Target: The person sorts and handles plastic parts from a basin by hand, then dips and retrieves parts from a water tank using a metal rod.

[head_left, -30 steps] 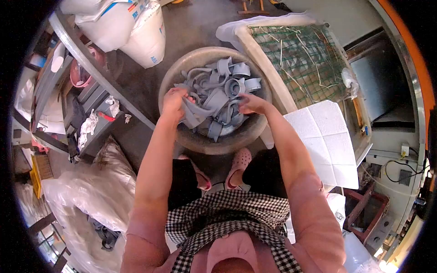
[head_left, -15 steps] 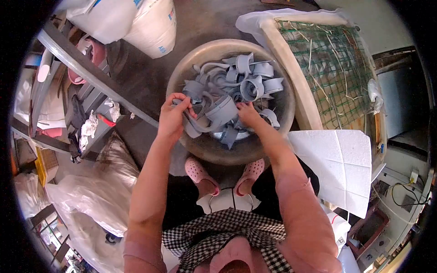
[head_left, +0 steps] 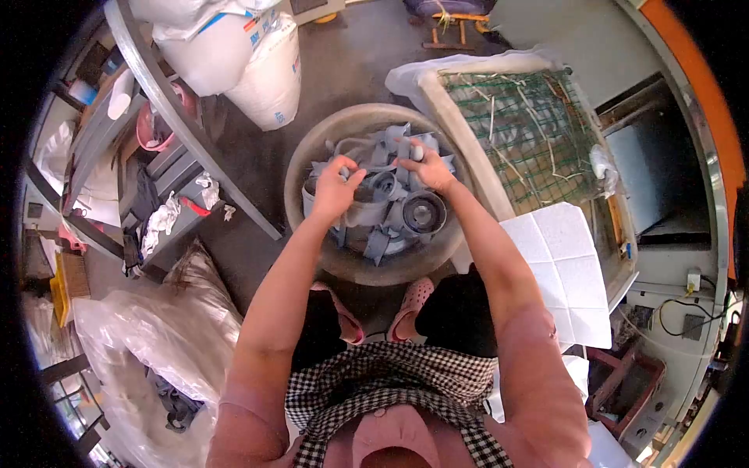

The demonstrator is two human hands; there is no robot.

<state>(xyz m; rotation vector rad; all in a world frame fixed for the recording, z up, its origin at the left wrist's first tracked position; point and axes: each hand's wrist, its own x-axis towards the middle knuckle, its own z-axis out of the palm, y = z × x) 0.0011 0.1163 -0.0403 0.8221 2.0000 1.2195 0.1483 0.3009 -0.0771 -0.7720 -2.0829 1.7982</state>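
Note:
A round basin [head_left: 312,253] holds a heap of grey plastic parts [head_left: 378,243], some of them ring-shaped. Over the left part of the heap, my left hand [head_left: 337,186] has its fingers closed on a grey part, which is slightly blurred. My right hand [head_left: 427,166] grips another grey part [head_left: 403,154] near the upper right of the heap. Below my right hand, a round part with a dark centre [head_left: 424,213] lies in the basin. Whether the two hands hold one connected part cannot be made out.
White sacks [head_left: 265,74] stand at the upper left beside a metal frame [head_left: 168,97]. Right of the basin are a green mesh frame [head_left: 519,132] and a white foam sheet [head_left: 560,269]. Clear plastic bags [head_left: 156,327] lie lower left.
Both hands have risen from the lower heap and sit nearer its upper part. My right hand now grips a grey part. The round part with the dark centre now shows; the view has shifted.

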